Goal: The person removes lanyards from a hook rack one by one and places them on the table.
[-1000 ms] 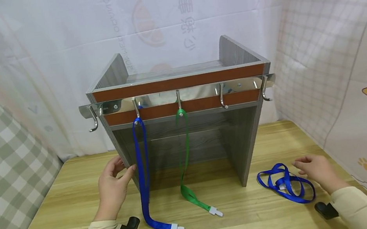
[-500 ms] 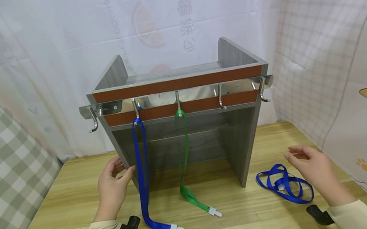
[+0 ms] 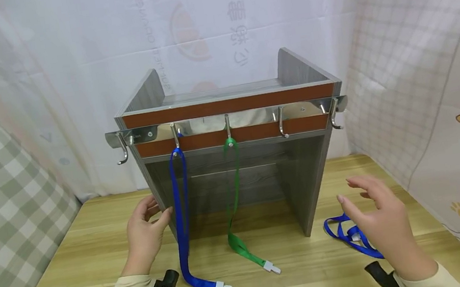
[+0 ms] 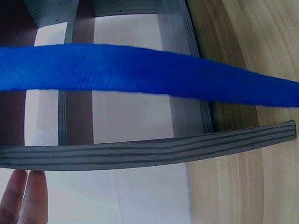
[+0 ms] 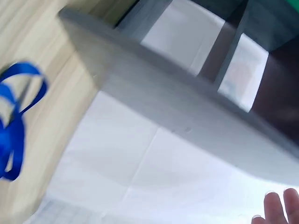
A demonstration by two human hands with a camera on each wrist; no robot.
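My left hand [image 3: 147, 234] holds the left side panel of a grey wooden shelf [image 3: 312, 175], thumb at its front edge; in the left wrist view two fingertips [image 4: 33, 191] meet the panel's outer face. Just right of that hand hangs a blue lanyard [image 3: 180, 220] on a metal hook, its white clip on the table. A green lanyard [image 3: 235, 177] hangs from the middle hook. My right hand [image 3: 386, 219] is raised with fingers spread and nothing between them. It partly covers a second blue lanyard [image 3: 338, 226] lying coiled on the table, which also shows in the right wrist view.
A shiny metal rail [image 3: 205, 124] with several hooks runs across the shelf's front, over brown strips. Its ends stick out past both sides. The shelf stands on a wood-grain table [image 3: 93, 243]. Printed cloth [image 3: 92, 84] hangs behind and at both sides.
My right hand has risen from beside the coiled blue lanyard and moved left over it, its fingers spreading. The left hand stays at the shelf panel.
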